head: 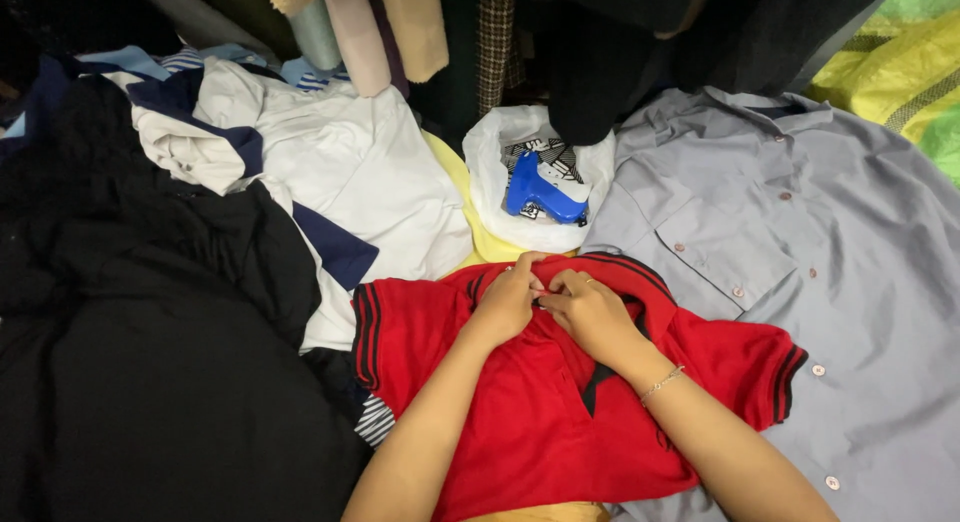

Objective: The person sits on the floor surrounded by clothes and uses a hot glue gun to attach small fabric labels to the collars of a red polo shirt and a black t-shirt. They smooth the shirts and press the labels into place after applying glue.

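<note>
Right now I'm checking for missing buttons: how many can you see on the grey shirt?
7 on the grey shirt: two near the collar, two at the chest pocket, one right of the pocket, two near the lower right hem. Folds and the red shirt may hide more.

The red shirt's [540, 402] collar is hidden under both hands [555, 304].

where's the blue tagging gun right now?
In the head view, the blue tagging gun lies in the white plastic bag at top centre, just beyond the red polo shirt, left of the grey button shirt.
</note>
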